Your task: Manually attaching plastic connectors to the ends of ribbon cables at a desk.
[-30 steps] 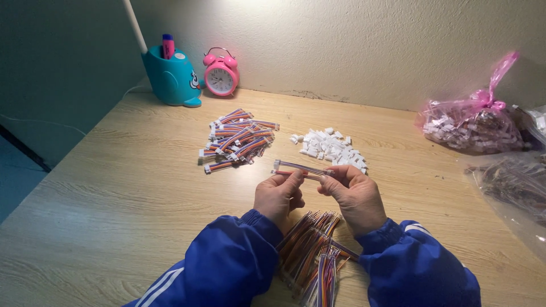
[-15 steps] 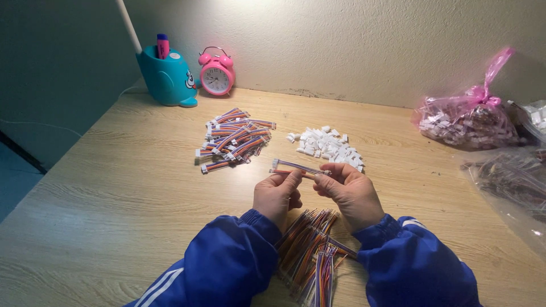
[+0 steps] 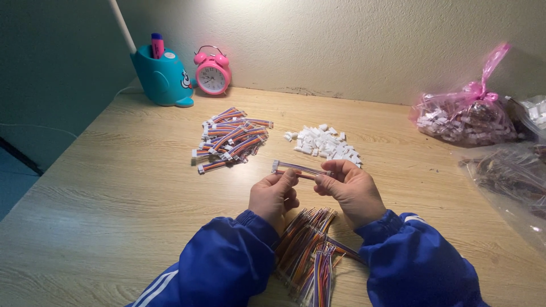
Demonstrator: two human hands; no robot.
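Wire bundle (image 3: 301,169) unmoved since before, pinched in left hand (image 3: 273,196) and right hand (image 3: 351,190) grip

Warm light falls from above onto the wall (image 3: 341,40) and the far worktop (image 3: 142,170), bright there and dimmer toward the near edge. The left side lies in shadow. Focus is sharp throughout, with mild glare on the plastic bags (image 3: 512,176).

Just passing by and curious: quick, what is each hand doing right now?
Left hand: closed, pinching the short multicoloured wire strip.
Right hand: closed, pinching the other end of the same strip.
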